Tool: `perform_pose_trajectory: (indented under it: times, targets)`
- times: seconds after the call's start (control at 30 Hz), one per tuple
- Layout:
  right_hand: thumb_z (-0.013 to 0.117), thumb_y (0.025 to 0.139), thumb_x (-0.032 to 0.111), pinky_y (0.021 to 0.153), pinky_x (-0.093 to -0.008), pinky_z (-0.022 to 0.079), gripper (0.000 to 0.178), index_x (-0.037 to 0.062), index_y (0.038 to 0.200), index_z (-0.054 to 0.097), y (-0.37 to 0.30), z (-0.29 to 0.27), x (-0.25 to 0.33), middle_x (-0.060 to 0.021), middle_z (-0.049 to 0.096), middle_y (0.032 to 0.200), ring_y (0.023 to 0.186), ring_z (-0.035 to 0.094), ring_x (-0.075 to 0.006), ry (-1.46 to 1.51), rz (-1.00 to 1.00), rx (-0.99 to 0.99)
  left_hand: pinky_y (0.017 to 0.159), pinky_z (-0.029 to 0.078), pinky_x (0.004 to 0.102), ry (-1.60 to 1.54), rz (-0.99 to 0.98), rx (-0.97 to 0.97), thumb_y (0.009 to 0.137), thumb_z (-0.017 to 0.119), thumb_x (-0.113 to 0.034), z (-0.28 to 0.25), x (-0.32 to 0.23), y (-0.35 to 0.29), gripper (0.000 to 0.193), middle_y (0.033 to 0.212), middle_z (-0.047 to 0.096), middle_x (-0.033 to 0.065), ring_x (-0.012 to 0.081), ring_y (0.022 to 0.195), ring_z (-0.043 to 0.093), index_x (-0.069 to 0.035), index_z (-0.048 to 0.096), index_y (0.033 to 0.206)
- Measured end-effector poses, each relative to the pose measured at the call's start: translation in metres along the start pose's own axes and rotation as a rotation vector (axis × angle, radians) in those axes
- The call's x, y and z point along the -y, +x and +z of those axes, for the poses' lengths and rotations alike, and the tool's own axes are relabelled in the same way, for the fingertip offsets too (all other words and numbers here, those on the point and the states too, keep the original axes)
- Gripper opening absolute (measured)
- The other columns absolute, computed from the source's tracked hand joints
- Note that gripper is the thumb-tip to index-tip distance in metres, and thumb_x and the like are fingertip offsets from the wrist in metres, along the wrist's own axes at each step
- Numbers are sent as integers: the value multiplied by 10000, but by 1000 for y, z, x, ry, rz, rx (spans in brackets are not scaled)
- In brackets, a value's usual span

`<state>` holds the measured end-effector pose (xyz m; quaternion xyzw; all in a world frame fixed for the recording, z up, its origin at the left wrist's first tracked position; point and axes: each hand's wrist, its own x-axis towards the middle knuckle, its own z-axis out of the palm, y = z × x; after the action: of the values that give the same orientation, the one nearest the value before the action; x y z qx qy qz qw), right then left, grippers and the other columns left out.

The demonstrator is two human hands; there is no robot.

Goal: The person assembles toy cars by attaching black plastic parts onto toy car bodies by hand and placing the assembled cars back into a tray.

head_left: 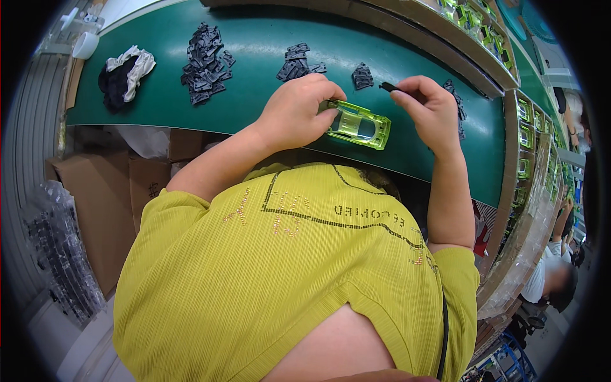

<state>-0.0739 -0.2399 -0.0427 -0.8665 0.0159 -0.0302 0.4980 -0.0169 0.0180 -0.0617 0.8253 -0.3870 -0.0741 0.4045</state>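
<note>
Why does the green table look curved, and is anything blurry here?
Head view: the fisheye lens bends the green table toward the rim and leaves black corners; both hands, left and right, and the lime-green plastic frame look sharp; the far right edge is soft.

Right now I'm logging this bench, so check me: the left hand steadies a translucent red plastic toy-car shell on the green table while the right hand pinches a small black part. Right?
Not quite. The translucent plastic toy-car shell is lime green, not red, as the head view shows. The rest holds: the left hand steadies it on the green table while the right hand pinches a small black part.
</note>
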Motion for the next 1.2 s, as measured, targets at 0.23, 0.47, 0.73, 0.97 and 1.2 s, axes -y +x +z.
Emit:
perform_pose_trajectory:
  times: [0.23, 0.47, 0.73, 0.97, 1.2]
  targets:
    - [747, 789, 56, 635, -331, 518, 103, 46, 886, 715, -27, 38, 32, -110, 649, 788, 701, 644, -268, -187, -306, -33, 773, 524, 335, -124, -174, 32, 812, 686, -49, 7, -1, 4, 185, 914, 650, 120, 242, 852, 653, -13, 670, 993]
    - [739, 770, 76, 611, -365, 511, 81, 78, 840, 699, -23, 55, 22, -79, 638, 748, 671, 630, -282, -415, -421, -114, 765, 524, 319, -198, -258, 59, 799, 703, -47, 8, 1, 6, 178, 893, 673, 108, 197, 834, 658, 0, 660, 965]
    - [752, 749, 62, 601, -354, 507, 63, 70, 796, 712, -22, 58, 22, -72, 639, 728, 663, 635, -266, -295, -363, -161, 739, 522, 306, -258, -338, 98, 794, 717, -47, 7, 2, 9, 181, 878, 678, 96, 169, 809, 650, 5, 655, 957]
    - [753, 757, 67, 606, -353, 515, 58, 69, 799, 713, -21, 61, 23, -82, 656, 739, 664, 645, -270, -339, -358, -178, 697, 521, 297, -274, -356, 101, 798, 719, -43, 7, 2, 10, 168, 856, 676, 85, 150, 775, 642, 5, 656, 947]
    - [754, 762, 78, 590, -365, 513, 73, 67, 787, 687, -23, 65, 21, -88, 646, 728, 646, 640, -276, -345, -349, -192, 685, 518, 291, -320, -374, 89, 797, 729, -51, 9, 1, 9, 153, 827, 681, 77, 138, 749, 637, 8, 669, 925]
